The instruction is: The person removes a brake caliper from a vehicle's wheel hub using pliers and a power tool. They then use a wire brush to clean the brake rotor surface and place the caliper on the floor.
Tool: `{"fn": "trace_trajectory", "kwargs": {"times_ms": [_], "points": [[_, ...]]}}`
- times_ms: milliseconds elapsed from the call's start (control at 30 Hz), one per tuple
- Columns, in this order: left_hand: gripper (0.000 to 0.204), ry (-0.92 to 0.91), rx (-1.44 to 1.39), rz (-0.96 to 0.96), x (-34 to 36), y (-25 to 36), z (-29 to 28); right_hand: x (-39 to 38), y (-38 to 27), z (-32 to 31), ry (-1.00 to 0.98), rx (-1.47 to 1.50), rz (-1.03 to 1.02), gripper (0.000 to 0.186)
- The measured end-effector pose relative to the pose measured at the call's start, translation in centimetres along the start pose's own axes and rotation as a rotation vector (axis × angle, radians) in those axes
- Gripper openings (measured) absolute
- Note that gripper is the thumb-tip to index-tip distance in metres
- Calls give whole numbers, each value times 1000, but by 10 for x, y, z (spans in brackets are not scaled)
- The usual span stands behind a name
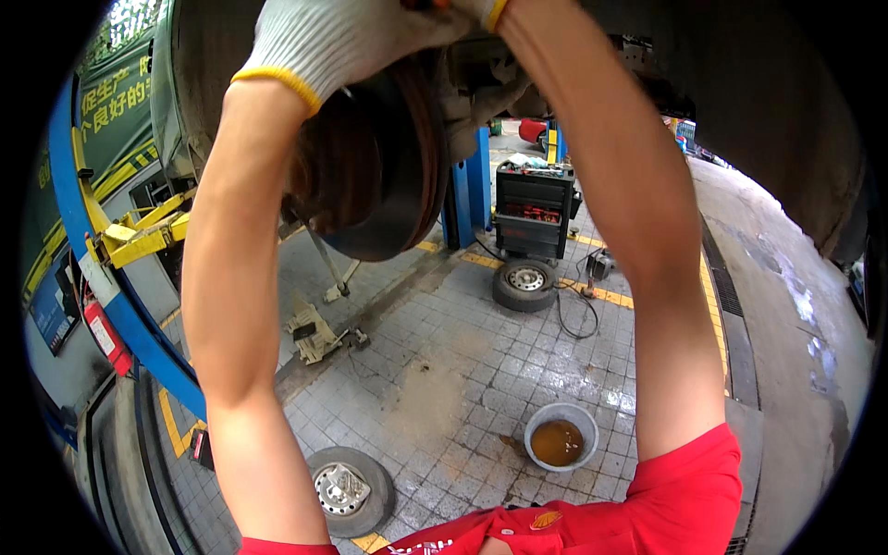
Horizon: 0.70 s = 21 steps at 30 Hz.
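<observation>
Both my arms reach up to the top edge, beside a raised vehicle's wheel hub. My left hand, in a white knit glove with a yellow cuff, is closed just above the rusty-edged brake disc. A small dark and orange thing shows at its fingers, too cut off to name. Of my right hand only a bit of glove and yellow cuff shows, close to the left hand. Its fingers lie beyond the upper edge. Suspension parts sit right of the disc.
A grey basin of brown liquid stands on the tiled floor. One wheel lies near left, another wheel before a black tool cart. Blue lift posts and a yellow lift arm stand around; a red extinguisher hangs left.
</observation>
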<state>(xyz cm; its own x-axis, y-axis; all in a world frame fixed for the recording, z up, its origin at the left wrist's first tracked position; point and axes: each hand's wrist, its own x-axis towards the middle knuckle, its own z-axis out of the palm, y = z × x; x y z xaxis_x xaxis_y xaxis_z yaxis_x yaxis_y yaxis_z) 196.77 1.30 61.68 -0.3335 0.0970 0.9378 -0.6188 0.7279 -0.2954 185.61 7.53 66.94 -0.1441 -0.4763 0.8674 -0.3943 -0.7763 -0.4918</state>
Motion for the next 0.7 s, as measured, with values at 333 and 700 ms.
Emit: {"fn": "trace_trajectory", "kwargs": {"times_ms": [333, 700], "points": [[67, -46, 8, 16, 1, 1, -13, 5, -10, -4, 38, -72, -29, 25], [59, 65, -192, 1, 21, -1, -66, -6, -70, 9, 82, -636, -192, 40]]}}
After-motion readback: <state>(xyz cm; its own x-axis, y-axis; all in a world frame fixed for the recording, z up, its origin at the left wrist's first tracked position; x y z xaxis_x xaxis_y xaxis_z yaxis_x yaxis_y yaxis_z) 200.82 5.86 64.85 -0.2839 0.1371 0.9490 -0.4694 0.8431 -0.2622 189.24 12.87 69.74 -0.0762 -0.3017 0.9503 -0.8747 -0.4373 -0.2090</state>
